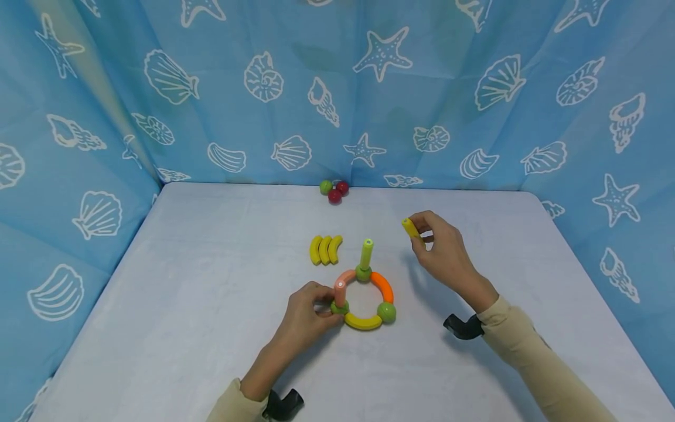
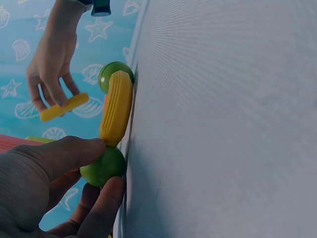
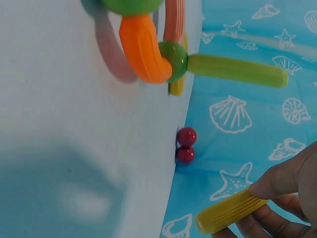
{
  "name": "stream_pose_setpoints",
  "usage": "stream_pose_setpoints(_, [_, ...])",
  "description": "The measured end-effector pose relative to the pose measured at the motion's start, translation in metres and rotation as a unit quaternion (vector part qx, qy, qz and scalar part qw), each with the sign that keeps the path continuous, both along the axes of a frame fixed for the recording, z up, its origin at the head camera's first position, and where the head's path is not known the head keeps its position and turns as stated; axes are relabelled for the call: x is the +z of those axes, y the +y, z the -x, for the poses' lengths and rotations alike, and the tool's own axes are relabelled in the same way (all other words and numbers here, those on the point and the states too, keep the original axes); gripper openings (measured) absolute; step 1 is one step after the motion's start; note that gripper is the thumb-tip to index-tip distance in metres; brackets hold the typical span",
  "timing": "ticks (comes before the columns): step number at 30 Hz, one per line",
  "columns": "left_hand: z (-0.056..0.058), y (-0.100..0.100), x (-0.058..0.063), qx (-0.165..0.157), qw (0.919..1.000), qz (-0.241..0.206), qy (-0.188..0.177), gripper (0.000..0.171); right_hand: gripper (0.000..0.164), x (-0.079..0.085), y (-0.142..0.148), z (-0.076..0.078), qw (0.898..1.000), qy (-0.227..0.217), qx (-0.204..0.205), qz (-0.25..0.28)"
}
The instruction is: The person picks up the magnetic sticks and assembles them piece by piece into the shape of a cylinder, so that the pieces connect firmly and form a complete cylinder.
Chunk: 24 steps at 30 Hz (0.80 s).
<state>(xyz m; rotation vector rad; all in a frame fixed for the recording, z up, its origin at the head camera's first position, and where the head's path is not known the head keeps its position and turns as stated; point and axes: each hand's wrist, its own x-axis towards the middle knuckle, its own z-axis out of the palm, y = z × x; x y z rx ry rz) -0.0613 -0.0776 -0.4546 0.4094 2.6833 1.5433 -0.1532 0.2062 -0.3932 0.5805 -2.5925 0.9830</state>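
A ring of curved rods lies on the table, with an orange curved rod (image 1: 383,287), a yellow curved rod (image 1: 362,323) and a pink one joined by green balls. From the ring's far ball rises a light green straight rod (image 1: 367,254); a pink straight rod (image 1: 340,293) stands on the left ball. My left hand (image 1: 306,313) pinches that left green ball (image 2: 106,166) between thumb and fingers. Raised above the table to the right of the ring, my right hand (image 1: 443,246) holds a yellow straight rod (image 3: 230,212) between thumb and fingers, apart from the ring.
Beyond the ring lie three yellow curved rods (image 1: 326,250) side by side. Near the table's back edge sit a green ball (image 1: 326,187) and red balls (image 1: 334,196). A blue curtain (image 1: 221,105) with seashell prints hangs behind the white-covered table (image 1: 174,281).
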Motion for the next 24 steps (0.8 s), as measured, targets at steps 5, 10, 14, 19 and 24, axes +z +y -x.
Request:
stream_pose_setpoints(5, [0.001,0.0,0.0,0.0,1.0,0.002,0.0,0.029,0.036,-0.002,-0.001,-0.011,1.0,-0.011,-0.004,0.011])
stream_pose_setpoints(10, [0.0,0.001,0.0,-0.001,1.0,0.003,0.002,0.029,0.036,-0.004,-0.001,-0.023,1.0,-0.012,-0.002,0.023])
stream_pose_setpoints(14, [0.0,0.001,0.001,-0.001,1.0,0.003,0.0,0.028,0.038,-0.006,-0.001,-0.032,0.999,0.001,0.004,0.033])
stream_pose_setpoints(19, [0.0,0.001,0.0,0.001,1.0,-0.002,-0.003,0.028,0.039,-0.009,-0.003,-0.04,0.999,0.002,0.008,0.047])
stream_pose_setpoints(24, [-0.001,0.001,0.001,0.002,1.0,-0.005,-0.001,0.029,0.039,-0.013,-0.005,-0.048,0.998,-0.009,0.005,0.067])
